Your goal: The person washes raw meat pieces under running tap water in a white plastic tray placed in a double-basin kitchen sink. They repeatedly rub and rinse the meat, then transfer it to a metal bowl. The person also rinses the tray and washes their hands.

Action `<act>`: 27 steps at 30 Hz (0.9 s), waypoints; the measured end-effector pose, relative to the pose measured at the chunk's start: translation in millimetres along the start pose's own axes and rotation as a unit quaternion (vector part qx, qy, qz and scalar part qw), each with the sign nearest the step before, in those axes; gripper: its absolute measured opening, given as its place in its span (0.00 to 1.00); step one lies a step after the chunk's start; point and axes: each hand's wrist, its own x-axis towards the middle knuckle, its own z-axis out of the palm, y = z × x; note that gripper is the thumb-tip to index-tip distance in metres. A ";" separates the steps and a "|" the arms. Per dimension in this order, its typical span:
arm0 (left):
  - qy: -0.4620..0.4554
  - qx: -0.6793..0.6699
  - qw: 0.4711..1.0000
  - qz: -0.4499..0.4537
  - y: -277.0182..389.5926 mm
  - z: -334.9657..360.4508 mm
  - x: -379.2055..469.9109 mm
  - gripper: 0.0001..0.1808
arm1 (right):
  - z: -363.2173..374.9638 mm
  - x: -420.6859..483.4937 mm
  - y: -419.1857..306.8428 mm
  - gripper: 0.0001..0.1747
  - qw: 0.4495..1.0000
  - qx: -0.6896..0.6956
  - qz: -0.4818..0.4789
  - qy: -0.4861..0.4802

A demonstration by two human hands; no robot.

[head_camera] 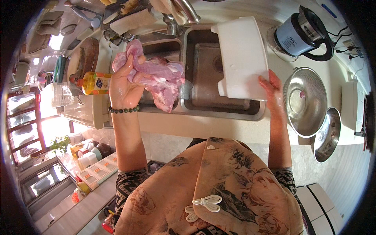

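My left hand (127, 82), wet and with a beaded bracelet at the wrist, grips a large piece of raw pink meat (164, 79) over the left basin of a steel double sink (226, 113). Part of the meat drapes over the fingers towards the divider. My right hand (271, 85) holds the lower right edge of a white rectangular board or tray (242, 58), tilted above the right basin; its far side is hidden. Something dark lies partly hidden behind the meat in the left basin.
Right of the sink stand a steel mesh strainer (317, 102) with a pink scrap, a steel bowl (326, 135) at the counter edge and an electric kettle (293, 38). A faucet (188, 11) rises behind. A yellow detergent bottle (91, 83) and cutting boards (88, 58) are at left.
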 end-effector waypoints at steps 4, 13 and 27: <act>-0.031 0.009 0.999 0.014 -0.6 -4.3 -0.6 0.06 | 26.0 5.6 13.0 0.20 1.000 -0.023 -0.003 -0.018; 0.036 0.053 0.997 0.045 -0.7 -7.3 -0.9 0.10 | 116.5 10.0 62.0 0.07 0.817 -0.557 -0.136 -0.066; 0.069 0.048 0.996 0.028 -5.8 14.3 -2.2 0.08 | 139.5 26.3 163.6 0.21 0.844 -0.503 -0.132 -0.132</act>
